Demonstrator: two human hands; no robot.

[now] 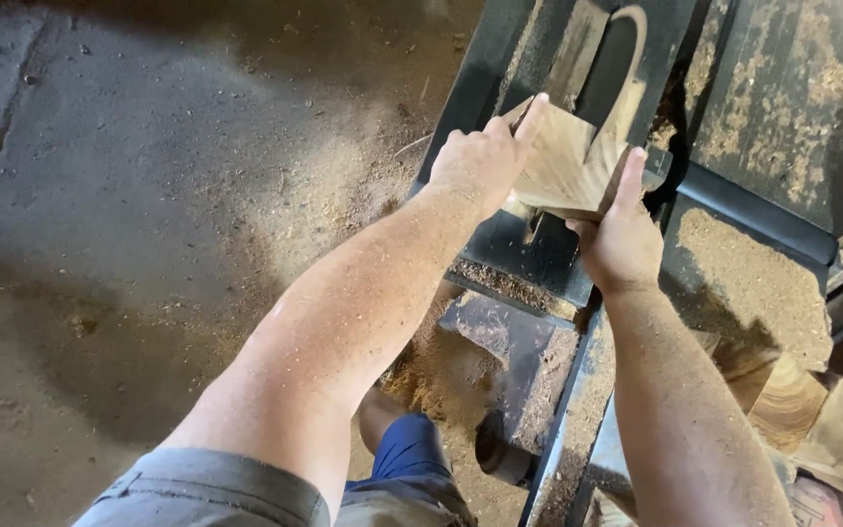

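Both hands grip one small wooden block (566, 166): left hand (480, 161) on its left edge, right hand (622, 239) under its near right corner, holding it on the dark machine table (539, 259). Sawdust (753, 283) lies thick around, and cut pieces (812, 415) sit stacked near right.

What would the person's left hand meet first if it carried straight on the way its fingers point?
Probably the pale wedge-shaped wooden block that the left hand already touches; beyond it lies the black sawdust-covered metal machine table, though depth is unclear.
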